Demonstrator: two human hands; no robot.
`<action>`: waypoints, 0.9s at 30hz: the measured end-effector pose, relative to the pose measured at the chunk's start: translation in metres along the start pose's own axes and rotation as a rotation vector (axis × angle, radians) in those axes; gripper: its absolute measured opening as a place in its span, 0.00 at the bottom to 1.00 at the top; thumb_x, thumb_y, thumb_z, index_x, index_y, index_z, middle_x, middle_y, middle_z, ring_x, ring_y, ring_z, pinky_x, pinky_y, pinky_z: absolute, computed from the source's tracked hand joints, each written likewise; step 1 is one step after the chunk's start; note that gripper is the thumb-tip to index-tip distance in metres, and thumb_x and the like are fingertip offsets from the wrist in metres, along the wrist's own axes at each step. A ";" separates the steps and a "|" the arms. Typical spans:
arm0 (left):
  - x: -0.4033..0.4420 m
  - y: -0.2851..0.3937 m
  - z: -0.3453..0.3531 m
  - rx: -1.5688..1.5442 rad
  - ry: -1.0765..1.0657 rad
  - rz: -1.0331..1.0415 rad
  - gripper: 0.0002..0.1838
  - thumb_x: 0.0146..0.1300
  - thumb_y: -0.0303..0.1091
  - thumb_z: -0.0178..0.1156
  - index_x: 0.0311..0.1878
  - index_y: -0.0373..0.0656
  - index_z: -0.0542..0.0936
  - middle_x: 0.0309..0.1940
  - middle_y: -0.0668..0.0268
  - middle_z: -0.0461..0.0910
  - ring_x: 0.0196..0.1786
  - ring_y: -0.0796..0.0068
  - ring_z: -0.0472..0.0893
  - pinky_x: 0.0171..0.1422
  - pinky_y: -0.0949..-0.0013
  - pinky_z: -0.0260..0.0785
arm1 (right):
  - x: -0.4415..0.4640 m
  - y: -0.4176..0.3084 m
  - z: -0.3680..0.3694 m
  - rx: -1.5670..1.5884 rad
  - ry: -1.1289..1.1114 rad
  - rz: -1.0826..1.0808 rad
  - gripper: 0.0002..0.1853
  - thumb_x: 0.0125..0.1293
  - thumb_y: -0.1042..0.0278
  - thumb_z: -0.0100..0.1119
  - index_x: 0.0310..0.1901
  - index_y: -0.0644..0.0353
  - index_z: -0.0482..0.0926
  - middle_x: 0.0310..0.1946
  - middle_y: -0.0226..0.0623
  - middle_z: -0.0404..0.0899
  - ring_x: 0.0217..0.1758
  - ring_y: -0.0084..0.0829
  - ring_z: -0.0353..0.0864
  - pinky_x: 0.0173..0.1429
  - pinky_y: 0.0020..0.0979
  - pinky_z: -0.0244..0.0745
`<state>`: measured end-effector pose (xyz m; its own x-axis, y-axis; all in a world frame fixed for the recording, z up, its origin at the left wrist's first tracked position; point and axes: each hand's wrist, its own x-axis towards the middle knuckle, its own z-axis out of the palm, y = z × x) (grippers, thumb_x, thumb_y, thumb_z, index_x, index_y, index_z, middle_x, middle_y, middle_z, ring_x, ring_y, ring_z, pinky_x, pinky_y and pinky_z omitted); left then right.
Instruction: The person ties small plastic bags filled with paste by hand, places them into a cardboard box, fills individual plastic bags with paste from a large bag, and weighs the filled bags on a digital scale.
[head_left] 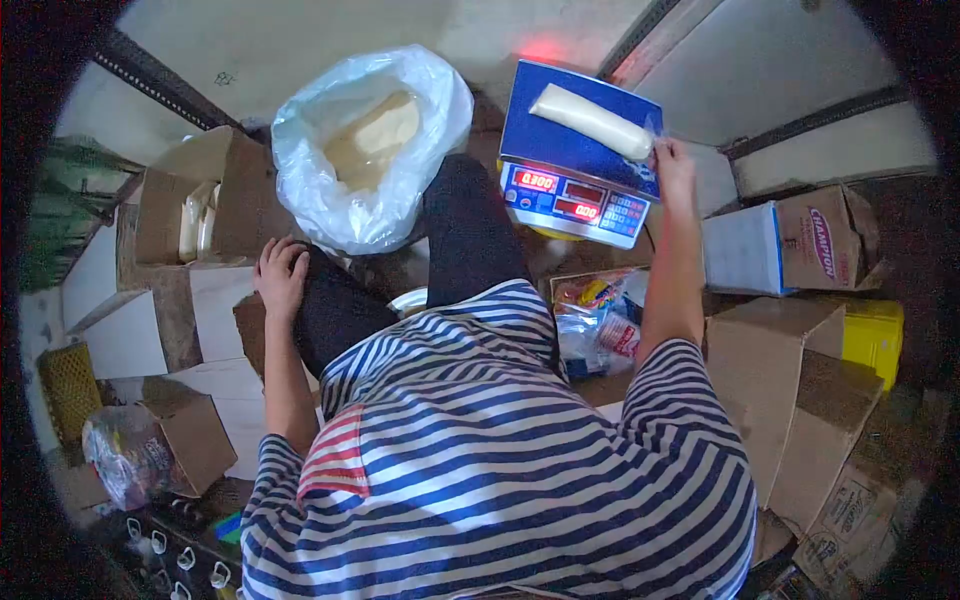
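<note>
A long, narrow plastic bag of pale powder (590, 122) lies slantwise on the blue platform of a digital scale (530, 140). My right hand (676, 168) is closed on the bag's loose clear end, at the platform's right edge. Red digits glow on the scale's front, the left display showing about 0.300. Resting against my left knee, my left hand (282, 276) holds nothing, its fingers apart and slightly bent. Between my knees and the wall stands a large white plastic sack (300, 150), its mouth wide, with pale powder (385, 135) inside.
An open carton (165, 220) at left contains similar filled bags. Beside my right forearm, a box holds colourful plastic packets (600, 320). Cardboard boxes (765, 350) and a yellow container (873, 340) stand at right. A plastic-wrapped bundle (125, 455) sits lower left.
</note>
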<state>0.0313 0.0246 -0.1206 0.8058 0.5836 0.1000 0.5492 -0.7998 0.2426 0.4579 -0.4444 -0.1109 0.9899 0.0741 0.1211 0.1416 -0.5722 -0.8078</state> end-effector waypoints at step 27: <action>-0.006 -0.015 0.005 -0.079 0.087 0.052 0.12 0.59 0.45 0.55 0.41 0.52 0.80 0.52 0.73 0.75 0.63 0.65 0.65 0.66 0.52 0.48 | -0.058 0.006 -0.011 0.017 0.067 -0.062 0.24 0.53 0.65 0.62 0.51 0.66 0.73 0.43 0.46 0.78 0.47 0.31 0.76 0.51 0.29 0.69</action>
<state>0.0194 0.0330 -0.1293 0.8088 0.5540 0.1973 0.4849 -0.8180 0.3095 0.4015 -0.4611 -0.1166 0.9764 0.0543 0.2091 0.2036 -0.5541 -0.8072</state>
